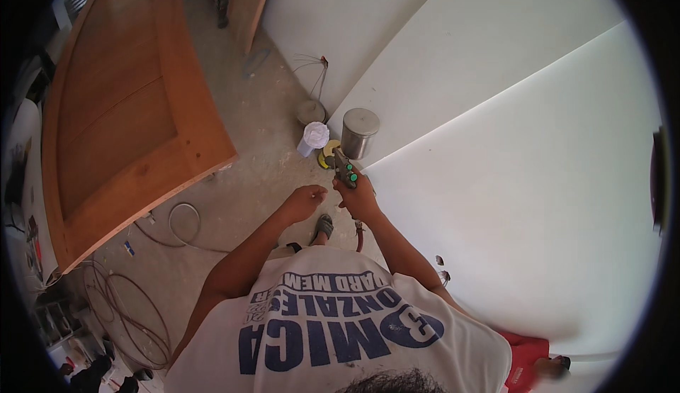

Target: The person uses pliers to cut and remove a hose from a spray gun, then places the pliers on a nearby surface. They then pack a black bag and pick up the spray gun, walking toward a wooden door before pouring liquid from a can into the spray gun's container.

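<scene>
My right hand [360, 198] is closed around the handle of a dark spray gun [343, 169] with green knobs. A lidded silver metal cup [360, 138] stands out just beyond the gun and appears joined to it. Below the hand hangs a reddish hose [360, 237]. My left hand [307, 203] is beside the gun, apart from it, with fingers curled in; whether anything is inside them is hidden. Past the hands, a container with a crumpled white top [316, 136] and a yellow and black round item [326, 156] are on the floor.
A large brown wooden door panel [120, 102] lies raised at the left. White wall [524, 201] rises close on the right, with wires [323, 67] sticking out farther along. Coiled hoses [127, 301] cross the concrete floor. Behind me at lower right is a person in red [525, 357].
</scene>
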`<move>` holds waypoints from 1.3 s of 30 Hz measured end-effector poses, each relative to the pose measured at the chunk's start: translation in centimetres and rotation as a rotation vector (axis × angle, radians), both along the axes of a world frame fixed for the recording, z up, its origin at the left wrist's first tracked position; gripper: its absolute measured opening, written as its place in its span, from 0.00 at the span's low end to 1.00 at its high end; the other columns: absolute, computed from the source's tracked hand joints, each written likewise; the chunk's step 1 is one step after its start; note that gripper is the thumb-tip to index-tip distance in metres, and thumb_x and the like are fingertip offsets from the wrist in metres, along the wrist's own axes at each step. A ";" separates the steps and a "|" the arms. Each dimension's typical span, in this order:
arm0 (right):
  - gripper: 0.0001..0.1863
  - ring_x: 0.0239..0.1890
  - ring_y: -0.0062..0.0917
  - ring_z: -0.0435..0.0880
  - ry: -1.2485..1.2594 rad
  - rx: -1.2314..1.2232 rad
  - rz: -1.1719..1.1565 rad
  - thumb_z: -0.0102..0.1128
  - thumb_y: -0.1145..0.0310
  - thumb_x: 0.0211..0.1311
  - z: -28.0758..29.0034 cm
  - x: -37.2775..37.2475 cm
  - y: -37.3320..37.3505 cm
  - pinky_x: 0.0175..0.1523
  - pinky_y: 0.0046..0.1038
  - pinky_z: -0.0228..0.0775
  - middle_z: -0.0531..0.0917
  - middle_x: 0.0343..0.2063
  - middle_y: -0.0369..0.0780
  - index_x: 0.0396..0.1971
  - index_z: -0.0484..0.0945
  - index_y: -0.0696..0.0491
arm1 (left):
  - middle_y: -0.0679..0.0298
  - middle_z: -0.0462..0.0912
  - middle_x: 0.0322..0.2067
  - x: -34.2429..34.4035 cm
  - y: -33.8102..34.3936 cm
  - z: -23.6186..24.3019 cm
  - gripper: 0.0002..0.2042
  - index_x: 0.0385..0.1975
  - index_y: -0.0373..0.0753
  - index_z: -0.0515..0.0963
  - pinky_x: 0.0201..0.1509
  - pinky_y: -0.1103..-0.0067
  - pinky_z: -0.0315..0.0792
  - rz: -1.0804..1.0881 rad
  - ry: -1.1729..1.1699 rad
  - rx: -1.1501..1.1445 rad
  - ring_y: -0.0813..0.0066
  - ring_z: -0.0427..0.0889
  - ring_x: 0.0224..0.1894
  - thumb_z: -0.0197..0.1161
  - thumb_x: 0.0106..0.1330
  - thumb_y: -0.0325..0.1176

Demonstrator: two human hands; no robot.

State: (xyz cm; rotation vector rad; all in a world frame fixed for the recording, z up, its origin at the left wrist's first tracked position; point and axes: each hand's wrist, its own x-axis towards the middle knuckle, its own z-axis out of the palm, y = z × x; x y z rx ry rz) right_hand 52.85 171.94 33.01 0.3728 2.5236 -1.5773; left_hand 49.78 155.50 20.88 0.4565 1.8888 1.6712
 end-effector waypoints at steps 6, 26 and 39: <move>0.32 0.22 0.27 0.82 0.080 0.175 0.058 0.62 0.66 0.66 -2.3 -0.6 1.5 0.26 0.31 0.77 0.82 0.30 0.44 0.68 0.65 0.56 | 0.58 0.86 0.43 2.4 1.1 0.2 0.14 0.53 0.33 0.80 0.52 0.74 0.75 -0.044 0.008 -0.085 0.69 0.83 0.45 0.57 0.73 0.32; 0.36 0.30 0.24 0.85 -0.026 -0.107 0.068 0.64 0.67 0.67 2.6 1.1 -0.7 0.34 0.26 0.82 0.83 0.44 0.45 0.72 0.59 0.57 | 0.62 0.83 0.47 -2.7 -1.1 5.9 0.19 0.59 0.38 0.75 0.51 0.75 0.78 0.355 -0.520 0.614 0.72 0.83 0.46 0.59 0.75 0.41; 0.36 0.35 0.20 0.81 0.040 -0.209 0.065 0.62 0.68 0.69 4.1 3.9 -0.4 0.36 0.25 0.82 0.82 0.46 0.40 0.74 0.58 0.51 | 0.63 0.83 0.48 -2.8 0.8 5.3 0.17 0.56 0.37 0.76 0.57 0.73 0.76 0.286 -0.781 0.932 0.74 0.81 0.49 0.60 0.75 0.40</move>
